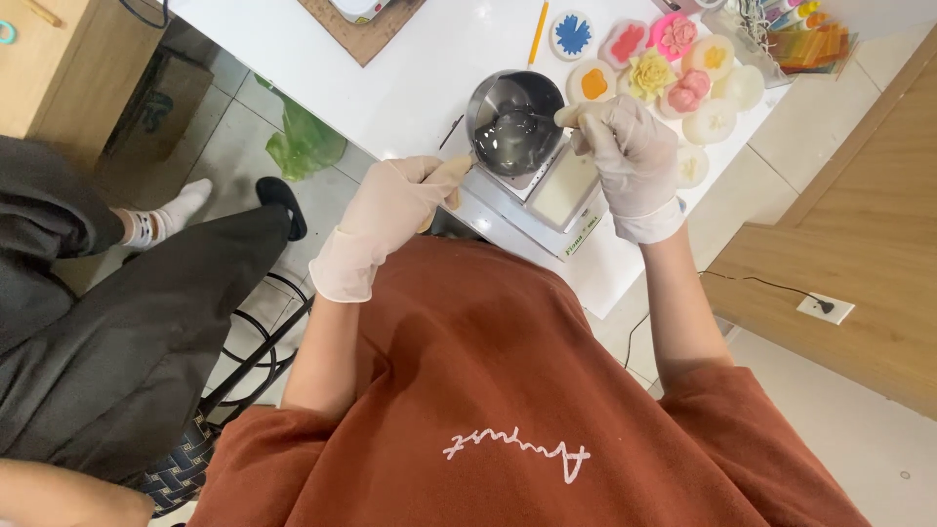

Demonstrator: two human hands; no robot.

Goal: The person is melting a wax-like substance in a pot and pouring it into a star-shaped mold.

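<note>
A small steel pot (514, 122) with clear liquid inside stands on a white scale (561, 190) at the table's near edge. My left hand (400, 200), in a pale glove, grips the pot's wooden handle (451, 174) on the left side. My right hand (630, 151), also gloved, holds a thin stirring stick (547, 119) whose tip is in the liquid.
Several round flower-shaped pieces (664, 73) in pink, yellow, blue and white lie on the white table (390, 88) behind the pot. An orange pencil (538, 31) lies nearby. Another person in dark clothes (117, 312) sits at left. A wooden cabinet (859, 244) stands at right.
</note>
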